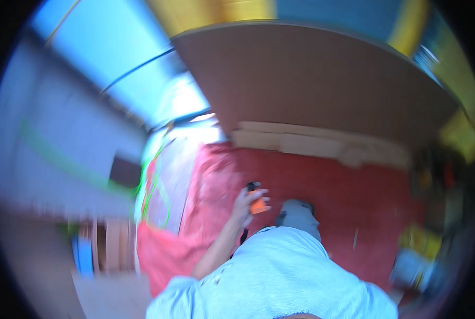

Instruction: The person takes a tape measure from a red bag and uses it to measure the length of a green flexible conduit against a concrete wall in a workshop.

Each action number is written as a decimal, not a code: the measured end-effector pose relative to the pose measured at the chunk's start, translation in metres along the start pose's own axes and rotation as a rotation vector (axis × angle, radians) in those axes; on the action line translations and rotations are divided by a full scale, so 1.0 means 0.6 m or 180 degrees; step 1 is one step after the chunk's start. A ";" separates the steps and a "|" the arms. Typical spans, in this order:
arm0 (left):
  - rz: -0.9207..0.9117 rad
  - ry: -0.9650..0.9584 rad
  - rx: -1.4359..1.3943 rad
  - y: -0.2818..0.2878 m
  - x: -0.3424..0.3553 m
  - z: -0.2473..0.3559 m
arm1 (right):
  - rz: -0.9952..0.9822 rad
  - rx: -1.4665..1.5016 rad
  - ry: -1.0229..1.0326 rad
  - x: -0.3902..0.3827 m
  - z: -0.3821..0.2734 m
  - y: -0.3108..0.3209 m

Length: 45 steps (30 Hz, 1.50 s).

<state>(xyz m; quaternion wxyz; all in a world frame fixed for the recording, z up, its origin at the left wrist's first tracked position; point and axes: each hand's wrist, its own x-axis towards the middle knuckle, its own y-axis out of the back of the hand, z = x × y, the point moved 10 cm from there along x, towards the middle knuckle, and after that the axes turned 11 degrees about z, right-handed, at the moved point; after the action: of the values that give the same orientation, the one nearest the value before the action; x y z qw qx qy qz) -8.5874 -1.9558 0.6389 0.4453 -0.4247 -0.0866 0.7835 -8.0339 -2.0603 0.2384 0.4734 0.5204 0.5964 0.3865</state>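
The view is blurred by motion. My left hand (244, 204) is raised in front of my light blue shirt (269, 276), with the bare forearm running up from the lower left. It is shut on a small orange and black tool (257, 203); I cannot tell what kind of tool it is. A dark strap seems to hang below the wrist. The hand is over a red sheet (344, 196) that covers the ground. My right hand is out of view. A grey shape (299, 215), maybe my leg or shoe, sits just right of the tool.
A large brown board (312, 80) spans the top, with pale wooden planks (312, 142) under its near edge. A green cord (155, 191) loops at the left by a grey wall (62, 149). Yellow and blue blurred items (418, 250) lie at the right.
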 end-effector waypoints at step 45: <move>0.3184 -0.2863 -0.2879 1.359 -0.260 0.731 | -0.2852 0.3343 0.3894 -0.244 -2.983 0.201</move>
<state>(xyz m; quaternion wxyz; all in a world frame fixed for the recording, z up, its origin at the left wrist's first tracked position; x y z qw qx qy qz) -9.3844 -2.4494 0.5855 -0.2500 -0.1964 -0.3656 0.8748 -9.7323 -2.1285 0.8303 -0.1158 0.0940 0.9873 0.0546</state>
